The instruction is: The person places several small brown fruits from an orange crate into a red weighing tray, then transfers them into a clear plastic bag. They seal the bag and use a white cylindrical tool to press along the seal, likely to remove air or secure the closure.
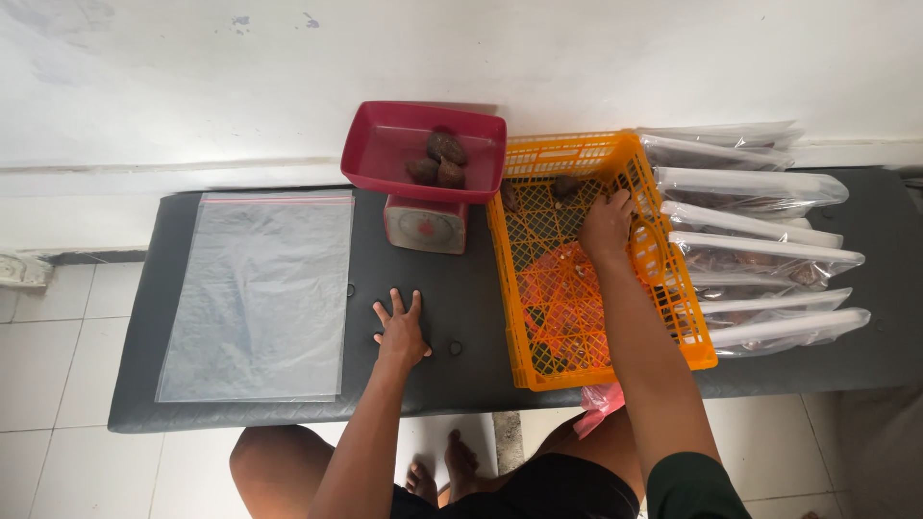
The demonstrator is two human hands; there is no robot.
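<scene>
My left hand [400, 330] rests flat on the dark padded bench [452, 288], fingers spread, holding nothing. My right hand [606, 226] reaches into the orange plastic crate [524, 317], fingers curled down near a brown fruit [565, 185] at the crate's far end; whether it grips anything is hidden. Behind the left hand stands a small kitchen scale [425, 224] with a red tray [385, 144] holding three brown fruits [437, 160].
A large empty clear plastic bag [260, 293] lies flat on the bench's left part. Several filled clear bags [760, 250] are stacked right of the crate. A white wall runs behind; tiled floor lies at left. A pink bag [598, 402] hangs by my knee.
</scene>
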